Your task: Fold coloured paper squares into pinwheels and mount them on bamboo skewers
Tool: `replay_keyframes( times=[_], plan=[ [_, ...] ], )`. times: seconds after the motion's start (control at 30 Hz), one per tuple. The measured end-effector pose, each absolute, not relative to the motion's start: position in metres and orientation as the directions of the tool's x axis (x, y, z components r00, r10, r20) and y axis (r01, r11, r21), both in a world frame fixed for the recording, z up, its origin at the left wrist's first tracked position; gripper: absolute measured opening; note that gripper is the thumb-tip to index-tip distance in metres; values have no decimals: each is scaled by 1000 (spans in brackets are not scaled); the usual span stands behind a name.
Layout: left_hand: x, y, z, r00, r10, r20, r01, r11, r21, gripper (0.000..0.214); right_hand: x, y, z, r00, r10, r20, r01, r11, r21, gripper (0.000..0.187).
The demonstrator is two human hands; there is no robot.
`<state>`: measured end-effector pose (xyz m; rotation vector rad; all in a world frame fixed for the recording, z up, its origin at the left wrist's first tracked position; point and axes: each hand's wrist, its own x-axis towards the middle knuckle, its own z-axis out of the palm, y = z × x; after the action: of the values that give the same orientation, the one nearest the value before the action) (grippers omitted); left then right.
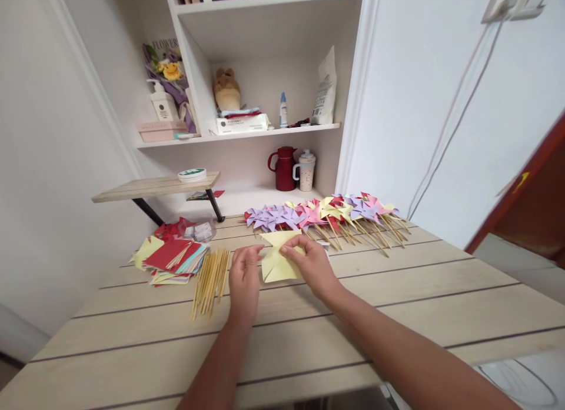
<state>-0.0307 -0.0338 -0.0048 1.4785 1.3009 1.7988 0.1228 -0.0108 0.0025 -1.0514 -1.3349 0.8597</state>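
Note:
A pale yellow square of paper (281,267), slit in from its corners, is held just above the table in front of me. My right hand (312,265) pinches it near the middle between thumb and forefinger. At the paper's left edge is my left hand (245,275), fingers loosely bent, thumb raised, with no visible grip on the sheet. Left of that hand lies a bundle of thin wooden sticks (210,283). Beyond the paper, finished paper pinwheels (276,217) in purple, pink, yellow and red lie in a row on their sticks.
Stacked coloured paper sheets (170,256) lie at the left, near a clear plastic box (200,230). A small raised shelf (154,188) holds a round white tub (192,175). At the back stand a red jug (286,170) and a speckled cup (306,172).

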Motion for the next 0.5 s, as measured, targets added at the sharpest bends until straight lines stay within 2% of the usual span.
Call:
replay_keyframes(
  times=[0.1, 0.17, 0.37, 0.5],
  plan=[
    [-31, -30, -6, -236, 924, 300, -36, -317, 948, 48, 123, -11, 3, 64, 939, 337, 99, 330, -939, 16],
    [-29, -30, -6, -162, 957, 240, -101, -258, 961, 42, 123, -11, 2, 48, 930, 364, 110, 357, -928, 15],
    [-25, -32, -5, -158, 970, 187, -105, -205, 973, 34, 121, -11, 0, 3, 920, 391, 71, 390, -918, 15],
    [-26, -31, -7, -163, 963, 212, -32, -220, 975, 32, 120, -13, 0, -17, 920, 391, 64, 391, -918, 17]
  ],
)
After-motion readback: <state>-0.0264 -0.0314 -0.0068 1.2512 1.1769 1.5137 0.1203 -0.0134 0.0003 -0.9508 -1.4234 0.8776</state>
